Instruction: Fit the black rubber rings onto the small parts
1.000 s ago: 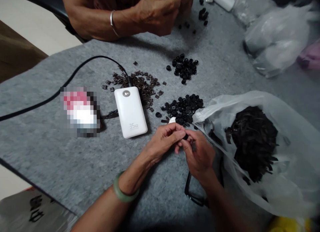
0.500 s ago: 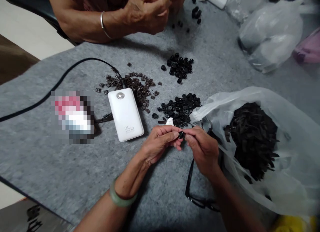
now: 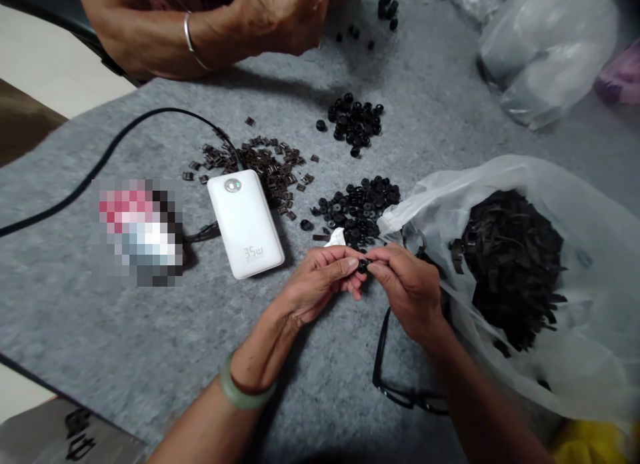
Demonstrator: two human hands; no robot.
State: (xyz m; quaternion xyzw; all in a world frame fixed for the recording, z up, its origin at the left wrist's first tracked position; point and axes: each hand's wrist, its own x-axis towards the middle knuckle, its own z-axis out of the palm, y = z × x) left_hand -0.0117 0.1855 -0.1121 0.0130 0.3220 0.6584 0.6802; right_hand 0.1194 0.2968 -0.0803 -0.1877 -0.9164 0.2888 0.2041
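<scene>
At the far left, a black cable is curving across a grey felt mat, and a pixelated object, too blurred to name, is sitting beside it. Just right of that, a white 35W power bank is lying at the edge of a scattered heap of small dark brown pieces. Along the top edge, a co-worker's hand, with a silver bangle on the wrist, is working close to a few loose black rings.

The person's left hand, wearing a pale green bangle, and right hand are meeting at the fingertips, both pinching a small black ring from opposite sides. Just above them, a heap of black rings is lying with a white scrap at its edge, and a second heap is sitting farther up. Black-framed glasses are lying beneath the right forearm. At the far right, a translucent plastic bag is holding a mass of dark strips.
</scene>
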